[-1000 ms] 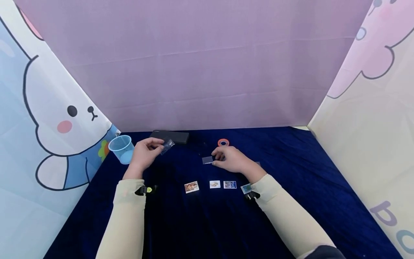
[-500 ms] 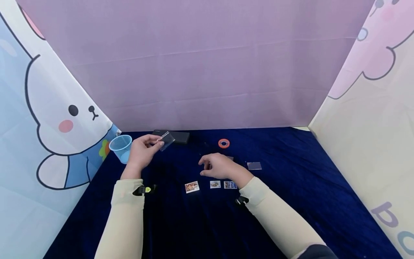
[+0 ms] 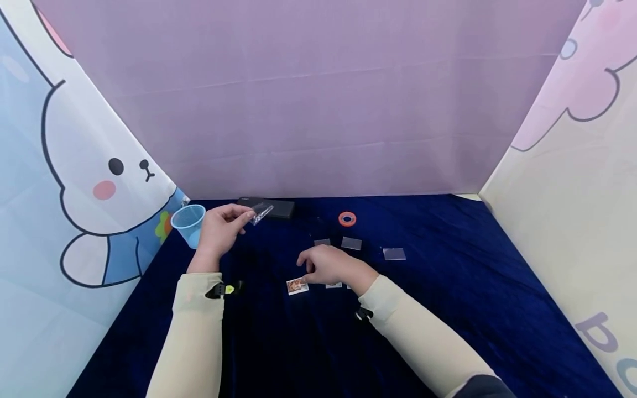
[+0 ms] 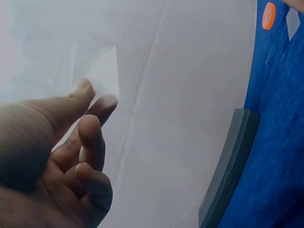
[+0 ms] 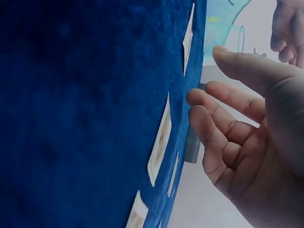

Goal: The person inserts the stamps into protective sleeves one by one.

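My left hand (image 3: 219, 231) pinches a small clear plastic sleeve (image 3: 262, 213) between thumb and forefinger, raised above the table. In the left wrist view the sleeve (image 4: 105, 71) stands up from the fingertips. Over the near row of small picture cards hovers my right hand (image 3: 328, 266), its fingers loosely bent and holding nothing. The leftmost card (image 3: 297, 287) lies just below its thumb. Another card (image 3: 333, 286) shows partly beneath the hand, and the rest of the row is mostly hidden. Seen from the right wrist, a card (image 5: 161, 142) lies apart from the fingers.
Three flat clear sleeves lie behind the right hand: a partly covered sleeve (image 3: 322, 242), a middle sleeve (image 3: 351, 244) and a right sleeve (image 3: 395, 254). An orange ring (image 3: 347, 225), a flat black case (image 3: 281, 208) and a blue see-through cup (image 3: 188, 216) stand farther back.
My right hand has drawn back from the flat sleeves and moved left and nearer, to the leftmost card. The left hand stays in place while its sleeve tilts.
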The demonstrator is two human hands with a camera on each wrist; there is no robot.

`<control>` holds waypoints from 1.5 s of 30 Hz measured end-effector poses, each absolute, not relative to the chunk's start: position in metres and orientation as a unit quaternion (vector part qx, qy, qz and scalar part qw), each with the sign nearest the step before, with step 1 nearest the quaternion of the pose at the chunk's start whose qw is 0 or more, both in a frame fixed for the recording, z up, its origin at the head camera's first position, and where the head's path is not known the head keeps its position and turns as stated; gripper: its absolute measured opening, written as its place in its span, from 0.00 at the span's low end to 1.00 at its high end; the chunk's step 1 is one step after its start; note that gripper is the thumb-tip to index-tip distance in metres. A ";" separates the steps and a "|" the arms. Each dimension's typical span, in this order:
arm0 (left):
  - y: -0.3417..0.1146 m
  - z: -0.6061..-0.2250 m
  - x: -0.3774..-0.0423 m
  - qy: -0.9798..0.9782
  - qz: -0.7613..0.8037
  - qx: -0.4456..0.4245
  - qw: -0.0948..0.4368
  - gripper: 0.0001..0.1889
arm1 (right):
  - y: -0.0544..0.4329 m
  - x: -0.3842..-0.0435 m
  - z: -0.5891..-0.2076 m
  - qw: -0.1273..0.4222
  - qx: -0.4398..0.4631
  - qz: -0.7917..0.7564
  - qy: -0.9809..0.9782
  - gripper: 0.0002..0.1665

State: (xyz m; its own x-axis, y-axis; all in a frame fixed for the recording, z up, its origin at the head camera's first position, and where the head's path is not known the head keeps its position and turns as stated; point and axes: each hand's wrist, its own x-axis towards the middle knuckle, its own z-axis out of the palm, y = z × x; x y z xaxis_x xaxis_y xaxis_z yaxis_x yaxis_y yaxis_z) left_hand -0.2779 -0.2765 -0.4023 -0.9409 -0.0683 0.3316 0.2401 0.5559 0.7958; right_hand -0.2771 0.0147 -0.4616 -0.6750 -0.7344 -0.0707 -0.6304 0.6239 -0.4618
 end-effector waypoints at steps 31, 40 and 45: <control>-0.268 -0.397 -0.272 -0.857 -0.475 -0.066 0.186 0.11 | -0.002 -0.267 -0.470 0.080 -0.389 -0.109 0.911 0.08; -0.270 -0.396 -0.273 -0.862 -0.466 -0.073 0.185 0.12 | -0.003 -0.267 -0.468 0.077 -0.382 -0.106 0.915 0.09; -0.270 -0.395 -0.272 -0.864 -0.462 -0.073 0.185 0.12 | -0.002 -0.267 -0.467 0.084 -0.382 -0.122 0.912 0.13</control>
